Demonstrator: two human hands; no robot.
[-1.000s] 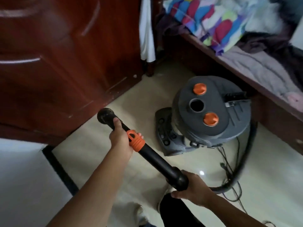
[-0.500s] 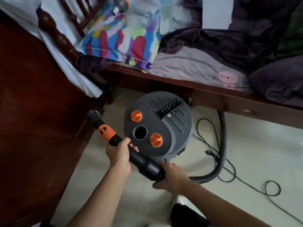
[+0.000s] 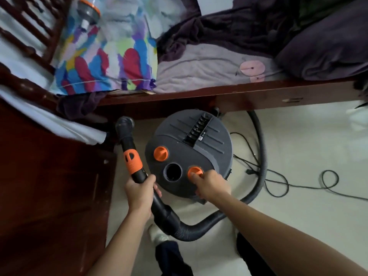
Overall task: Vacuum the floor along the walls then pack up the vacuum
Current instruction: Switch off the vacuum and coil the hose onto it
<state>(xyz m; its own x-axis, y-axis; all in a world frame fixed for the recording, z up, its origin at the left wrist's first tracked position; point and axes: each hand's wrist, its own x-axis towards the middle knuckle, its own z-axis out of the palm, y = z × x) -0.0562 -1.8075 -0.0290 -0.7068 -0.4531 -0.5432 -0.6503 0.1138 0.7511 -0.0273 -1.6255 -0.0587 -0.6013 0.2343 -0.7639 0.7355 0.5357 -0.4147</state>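
Note:
A round grey vacuum canister [image 3: 207, 152] stands on the pale floor beside the bed. Its lid carries two orange knobs and an open round port [image 3: 172, 172] between them. My left hand [image 3: 140, 193] grips the black hose handle [image 3: 139, 174] just below its orange collar [image 3: 132, 161]; the open nozzle end [image 3: 124, 122] points toward the bed frame. My right hand [image 3: 211, 185] has its fingers on the near orange knob [image 3: 195, 172]. The ribbed black hose [image 3: 199, 229] loops from the handle around the canister's right side.
A dark wooden cabinet [image 3: 49, 196] fills the left. The wooden bed frame [image 3: 258, 96], piled with blankets and a colourful pillow, runs behind the canister. A thin black power cord [image 3: 326, 179] lies in loops on the floor at the right. My feet show at the bottom.
My right hand has let go of the hose handle's rear end and moved onto the canister's near orange knob. The handle has swung more upright toward the bed, and the view has shifted right.

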